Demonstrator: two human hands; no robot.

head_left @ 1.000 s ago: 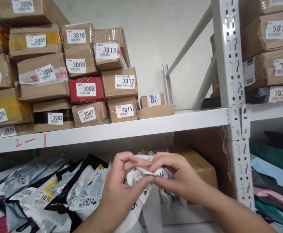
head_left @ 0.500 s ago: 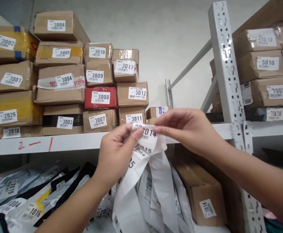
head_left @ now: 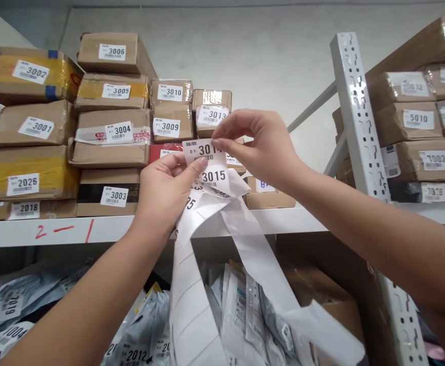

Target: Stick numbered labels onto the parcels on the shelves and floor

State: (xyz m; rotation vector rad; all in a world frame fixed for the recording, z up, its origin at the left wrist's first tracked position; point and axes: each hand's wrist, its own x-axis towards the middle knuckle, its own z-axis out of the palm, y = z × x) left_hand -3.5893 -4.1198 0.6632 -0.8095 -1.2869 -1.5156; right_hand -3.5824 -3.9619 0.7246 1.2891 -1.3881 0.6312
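A long strip of white number labels (head_left: 197, 269) hangs from my left hand (head_left: 165, 188), whose thumb presses on it near the top. Labels 3014 and 3015 face me there, and the strip's loose tail trails down in front of the lower shelf. My right hand (head_left: 262, 147) pinches the right end of the 3014 label (head_left: 197, 149) between thumb and forefinger, covering its last digit. Behind my hands, a red box (head_left: 160, 151) and the box marked 3012 are mostly hidden. A small brown box (head_left: 270, 200) lies just below my right hand.
Stacked, numbered cardboard boxes (head_left: 111, 147) fill the left of the white shelf (head_left: 62, 233), marked 2-1 in red. A perforated metal upright (head_left: 359, 122) stands at right, with more boxes (head_left: 420, 122) beyond. Below are bagged parcels (head_left: 35, 295) and a large carton (head_left: 344, 325).
Both hands have risen with the strip, the right one more. The 3014 label is now more exposed, its right end still pinched. The camera view has shifted, and the strip's tail swings to the right.
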